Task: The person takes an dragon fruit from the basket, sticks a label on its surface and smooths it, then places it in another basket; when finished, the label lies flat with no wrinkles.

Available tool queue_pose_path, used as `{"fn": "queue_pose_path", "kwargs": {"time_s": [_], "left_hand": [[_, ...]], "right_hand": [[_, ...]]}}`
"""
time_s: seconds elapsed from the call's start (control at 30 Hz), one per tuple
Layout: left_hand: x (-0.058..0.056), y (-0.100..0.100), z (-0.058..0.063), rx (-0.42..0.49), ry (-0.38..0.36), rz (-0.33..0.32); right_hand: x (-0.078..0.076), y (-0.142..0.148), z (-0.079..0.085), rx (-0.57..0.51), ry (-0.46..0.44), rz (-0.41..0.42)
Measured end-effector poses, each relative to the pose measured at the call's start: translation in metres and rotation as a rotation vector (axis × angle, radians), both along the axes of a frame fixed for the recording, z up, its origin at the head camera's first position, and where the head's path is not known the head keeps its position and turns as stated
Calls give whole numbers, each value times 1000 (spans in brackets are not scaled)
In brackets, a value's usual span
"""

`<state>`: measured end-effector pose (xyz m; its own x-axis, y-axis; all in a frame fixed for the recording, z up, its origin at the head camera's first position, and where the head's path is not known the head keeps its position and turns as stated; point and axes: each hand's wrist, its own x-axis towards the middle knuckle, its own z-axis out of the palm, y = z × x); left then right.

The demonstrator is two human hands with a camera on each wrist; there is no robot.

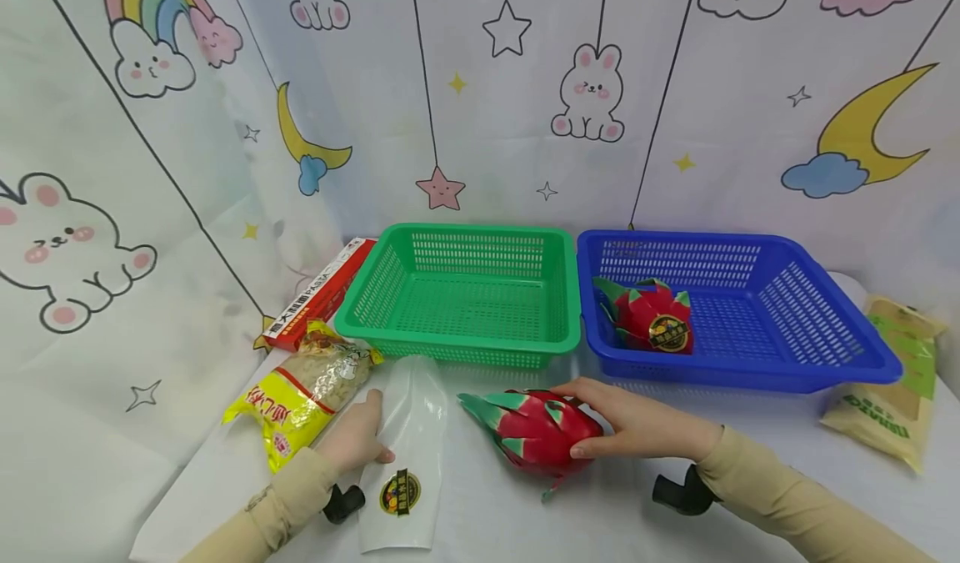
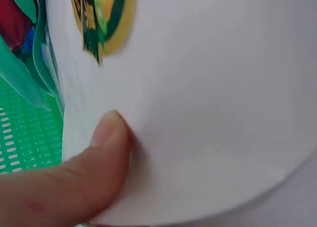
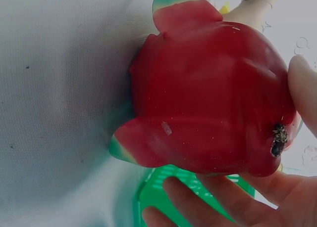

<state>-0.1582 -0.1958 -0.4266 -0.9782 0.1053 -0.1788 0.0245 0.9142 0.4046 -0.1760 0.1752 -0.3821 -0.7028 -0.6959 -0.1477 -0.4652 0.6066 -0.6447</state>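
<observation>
Left hand (image 1: 358, 438) grips the white bag (image 1: 405, 454) at its left edge; thumb (image 2: 106, 138) seen in the left wrist view pressed on the film. The bag lies flat on the white surface (image 1: 525, 513), round sticker up, open end pointing toward the baskets.

Right hand (image 1: 637, 421) is cupped round the dragon fruit (image 1: 536, 434), fingers (image 3: 198, 197) curled under it and thumb on top. Fruit lies on the surface just right of the bag, leafy tip toward the bag.

Risks, judged from this layout:
- Bag mouth looks closed flat. One hand at an edge may not open it; the fruit's stiff scales could catch on the film, crumple it or push the bag away.
- Smooth skin, grip mostly at the stem end: fruit could roll or slip free if lifted tilted.
- Thin film may tear on a scale tip.

Beside the left hand: yellow noodle packet (image 1: 303, 396), touching or nearly touching the bag; a sideways slide of the bag could shove it. Behind that, a red box (image 1: 318, 292).

Farther back: green basket (image 1: 465, 250), nothing in it; blue basket (image 1: 840, 363) holding a second dragon fruit (image 1: 652, 317). Far right, a tan packet (image 1: 892, 400).
</observation>
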Motion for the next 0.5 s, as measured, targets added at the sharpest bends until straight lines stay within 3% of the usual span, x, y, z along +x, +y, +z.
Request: {"fn": "queue_pose_path", "kwargs": {"time_s": [0.2,0.33,0.5], "left_hand": [[8,-1,-2,82,-2,18],[16,0,-5,125,60,7],[22,2,-3,119,117,7]], "right_hand": [[1,1,1,-5,3,4],[2,1,0,-4,30,16],[3,1,1,-3,57,24]]}}
